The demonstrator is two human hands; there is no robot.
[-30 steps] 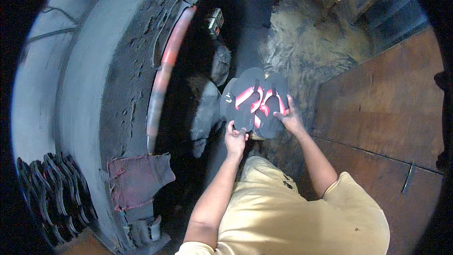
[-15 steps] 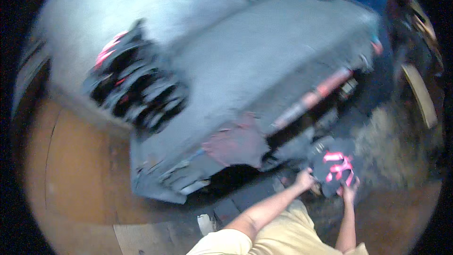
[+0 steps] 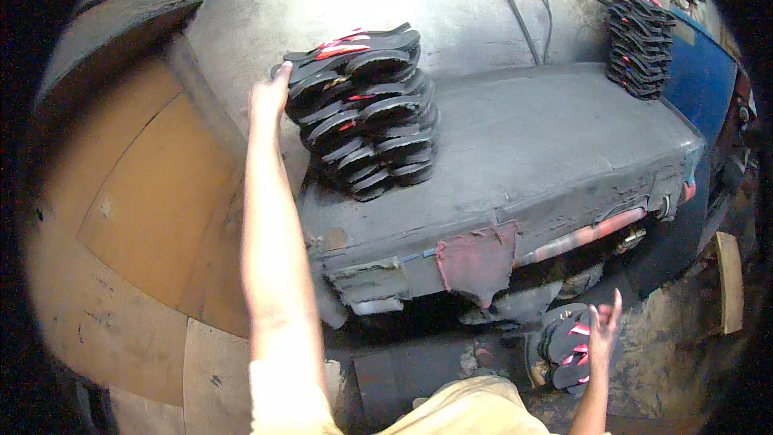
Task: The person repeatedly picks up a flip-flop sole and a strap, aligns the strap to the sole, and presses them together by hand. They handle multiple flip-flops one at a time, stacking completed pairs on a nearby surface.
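Note:
My left hand [image 3: 271, 95] reaches far forward to a tall stack of black flip-flops [image 3: 366, 133] at the left end of a dark bench. Its thumb and fingers are closed on the near-left end of the top flip-flop [image 3: 342, 50], which has pink-red straps. At the lower right, my right hand [image 3: 604, 329] has its fingers apart and holds nothing. Just beside and partly beneath it lies a pair of black flip-flops [image 3: 564, 354] with pink straps, low down in front of the bench; the hand hides part of them.
The dark-coated bench [image 3: 523, 137] has a ragged reddish cloth [image 3: 479, 262] on its front edge. Another flip-flop stack [image 3: 640, 44] stands at its far right end, near a blue panel [image 3: 704, 72]. Cables hang on the wall. A wooden strip [image 3: 729, 282] is at the right.
My left hand has left the pink-strapped pair at the lower right and moved up-left to the tall stack. My right hand has let go of that pair and opened. The view has shifted.

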